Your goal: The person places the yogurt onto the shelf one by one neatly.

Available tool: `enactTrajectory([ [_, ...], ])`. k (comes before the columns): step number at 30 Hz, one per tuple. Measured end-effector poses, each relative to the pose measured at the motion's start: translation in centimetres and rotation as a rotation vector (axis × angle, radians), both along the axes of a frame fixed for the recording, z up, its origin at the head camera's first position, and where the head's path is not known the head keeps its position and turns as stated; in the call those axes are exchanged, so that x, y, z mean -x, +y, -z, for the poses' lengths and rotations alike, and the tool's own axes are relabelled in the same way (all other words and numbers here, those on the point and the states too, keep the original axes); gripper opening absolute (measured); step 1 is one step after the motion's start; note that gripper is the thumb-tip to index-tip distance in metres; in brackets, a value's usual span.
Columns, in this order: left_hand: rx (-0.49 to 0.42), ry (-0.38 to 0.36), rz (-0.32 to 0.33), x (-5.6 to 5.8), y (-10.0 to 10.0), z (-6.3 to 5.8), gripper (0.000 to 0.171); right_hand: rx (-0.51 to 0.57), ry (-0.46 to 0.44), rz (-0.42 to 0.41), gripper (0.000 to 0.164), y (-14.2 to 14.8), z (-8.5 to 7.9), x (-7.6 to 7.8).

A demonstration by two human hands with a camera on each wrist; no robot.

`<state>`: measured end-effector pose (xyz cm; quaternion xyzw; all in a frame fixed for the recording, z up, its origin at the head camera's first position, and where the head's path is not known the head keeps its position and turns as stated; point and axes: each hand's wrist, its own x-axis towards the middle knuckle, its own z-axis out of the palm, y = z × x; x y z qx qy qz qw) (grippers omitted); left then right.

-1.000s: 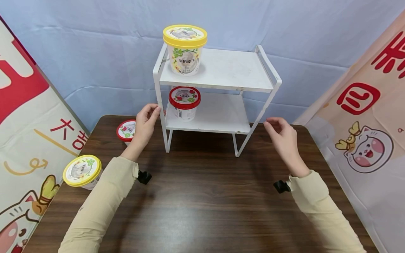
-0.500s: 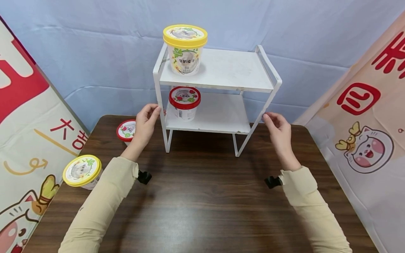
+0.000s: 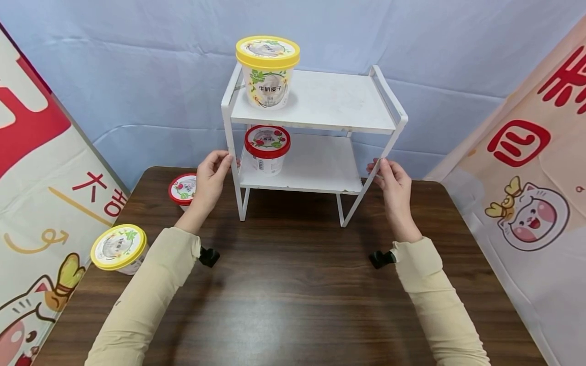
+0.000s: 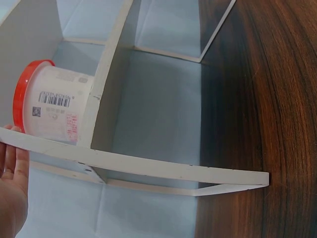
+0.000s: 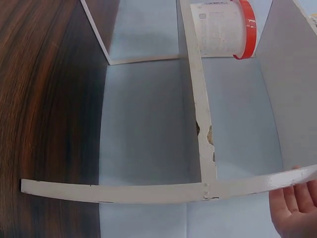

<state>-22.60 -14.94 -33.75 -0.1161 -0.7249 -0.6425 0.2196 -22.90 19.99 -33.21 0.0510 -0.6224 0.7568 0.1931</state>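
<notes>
Both hands are on the white two-tier rack (image 3: pixel 339 96): left hand (image 3: pixel 209 178) curled round the left front post (image 3: pixel 229 132), thumb in front, fingertips poking out inside; right hand (image 3: pixel 394 185) wrapped round the right front post (image 3: pixel 386 147) the same way. Can't tell how firm.

Big to small: blue cloth backdrop (image 3: pixel 435 51) behind, dark wood-grain table (image 3: pixel 284 284) below, rack standing on it. Right wrist view shows chipped paint (image 5: pixel 209 135) along the lower shelf's front edge. Yellow-lidded tub (image 3: pixel 270 89) upright near the left end of the upper shelf; red-lidded tub (image 3: pixel 270 150) upright near the left end of the lower shelf, below it. Second yellow-lidded tub (image 3: pixel 120 249) on the table by the left sleeve (image 3: pixel 146 290); second red-lidded tub (image 3: pixel 184 189) farther back, partly hidden by the left arm.

Step, my read: taking a two-sided hold of the rack, feet on the table. Any move from here calls for both hands working evenly, rack kept level. Both shelved tubs sit left, nothing visible fastens them, so a tilt could slide them.

Pose: near mirror image. Forearms reach up and forward, hands outside the posts at roughly lower-shelf height, thumbs on the near side.
</notes>
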Motion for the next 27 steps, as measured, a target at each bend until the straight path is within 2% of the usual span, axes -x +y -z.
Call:
enactTrajectory([
  [11,0.016,0.001,-0.001,-0.1,-0.2,-0.1,0.021,0.021,0.004,0.034,0.025,-0.3,0.3,0.3],
  [14,0.058,0.003,-0.005,-0.2,-0.3,-0.2,0.021,0.024,-0.001,0.046,0.026,-0.3,0.3,0.3],
  [17,0.143,0.009,-0.021,-0.5,-0.5,-0.5,0.02,0.028,-0.008,0.05,0.025,-0.3,0.3,0.3],
  [21,0.26,0.006,-0.04,0.0,-1.3,0.7,0.021,0.032,-0.013,0.047,0.025,-0.3,0.3,0.4],
  [24,0.301,0.006,-0.028,0.8,-2.3,2.1,0.021,0.034,-0.016,0.039,0.025,-0.3,0.3,0.4],
  [27,0.329,0.003,-0.004,1.0,-3.0,2.7,0.023,0.035,-0.015,0.035,0.025,-0.3,0.3,0.4],
])
